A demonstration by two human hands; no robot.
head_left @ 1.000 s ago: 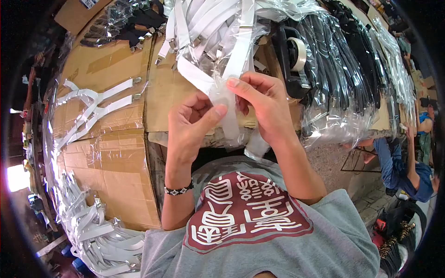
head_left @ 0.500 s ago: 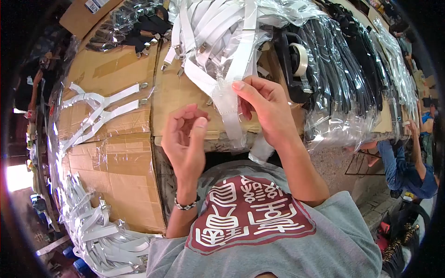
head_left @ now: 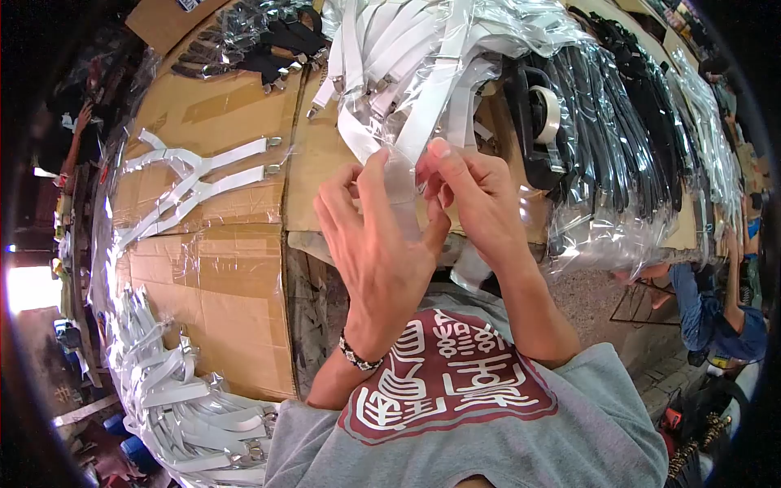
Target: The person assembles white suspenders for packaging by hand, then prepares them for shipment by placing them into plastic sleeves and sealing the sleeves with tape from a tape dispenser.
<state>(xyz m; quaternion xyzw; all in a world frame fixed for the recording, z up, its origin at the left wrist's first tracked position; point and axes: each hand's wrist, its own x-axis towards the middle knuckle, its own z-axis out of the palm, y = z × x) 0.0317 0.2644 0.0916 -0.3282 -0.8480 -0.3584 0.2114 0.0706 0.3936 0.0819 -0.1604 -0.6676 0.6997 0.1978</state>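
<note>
Nearest is a person's grey T-shirt (head_left: 480,435), with a red printed panel. Just beyond it are two bare hands. The left hand (head_left: 374,236) has thumb and forefinger spread apart around the tail of some plastic-wrapped white suspenders (head_left: 434,96). The right hand (head_left: 480,199) is bunched at the wrapping's right edge, fingertips close together; whether they pinch it, I cannot tell. The tail lies between the hands, by the near edge of the cardboard (head_left: 309,183), and the straps spread away in a V. With so light a hold, the slippery film could slide loose, crease or hang over the edge. Farther right, a black tape dispenser (head_left: 527,154) stands near the right hand; a wide sweep could knock it. Beside it lie wrapped black straps (head_left: 598,122). Farthest is a heap of white straps (head_left: 399,45) with metal clips. The held pair reaches into it, so a tug could snag a clip and drag others along.
</note>
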